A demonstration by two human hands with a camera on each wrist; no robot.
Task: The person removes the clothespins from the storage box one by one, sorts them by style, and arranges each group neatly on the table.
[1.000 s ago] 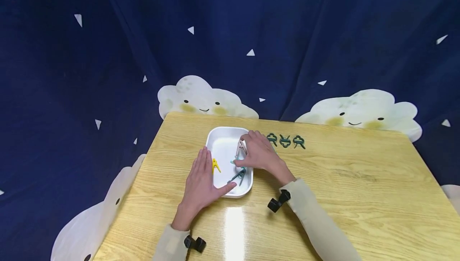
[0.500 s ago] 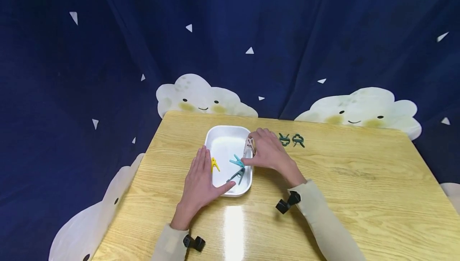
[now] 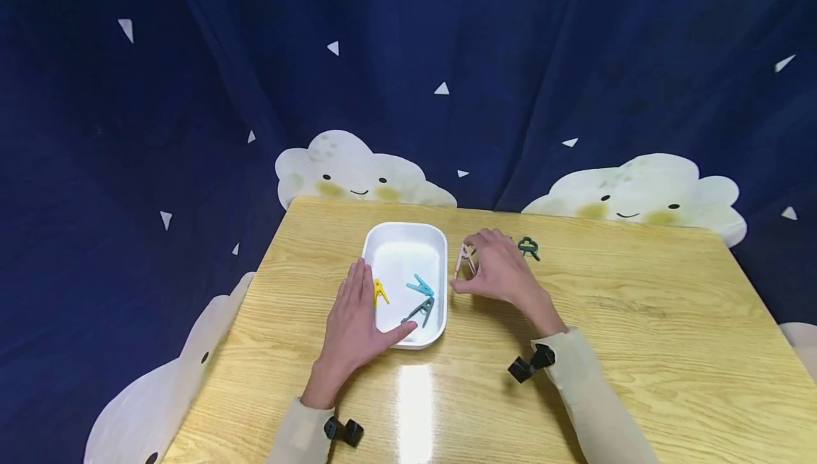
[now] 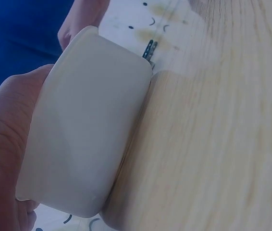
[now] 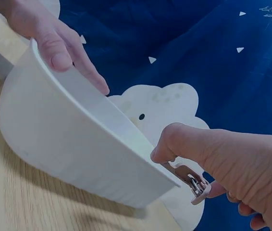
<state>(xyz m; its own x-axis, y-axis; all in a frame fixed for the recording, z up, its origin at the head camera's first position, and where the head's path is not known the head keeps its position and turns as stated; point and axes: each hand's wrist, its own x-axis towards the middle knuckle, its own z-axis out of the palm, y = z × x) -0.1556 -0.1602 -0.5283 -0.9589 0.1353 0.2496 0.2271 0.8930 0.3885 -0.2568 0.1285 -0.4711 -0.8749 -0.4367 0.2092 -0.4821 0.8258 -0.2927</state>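
Observation:
My right hand (image 3: 504,269) pinches a pale pink clothespin (image 3: 459,260) between thumb and fingers, just to the right of a white plastic tub (image 3: 446,265). The right wrist view shows the clothespin's metal spring close by the tub's rim. Straight fingers of my left hand (image 3: 354,318) lie along the tub's left rim, and its thumb reaches over the near end. Inside the tub are a yellow clothespin (image 3: 380,291), a light blue clothespin (image 3: 420,286) and a dark green clothespin (image 3: 420,310). The left hand partly covers the yellow one.
A dark green clip (image 3: 528,247) lies on the wooden table (image 3: 638,322) beyond my right hand, which hides others beside it. In the left wrist view, dark green clips (image 4: 150,49) show past the tub. A navy curtain (image 3: 408,59) hangs behind the table.
My right hand has moved right with the pink clothespin, from over the tub to beside it, covering more of the dark green clips. The left hand has stayed at the tub.

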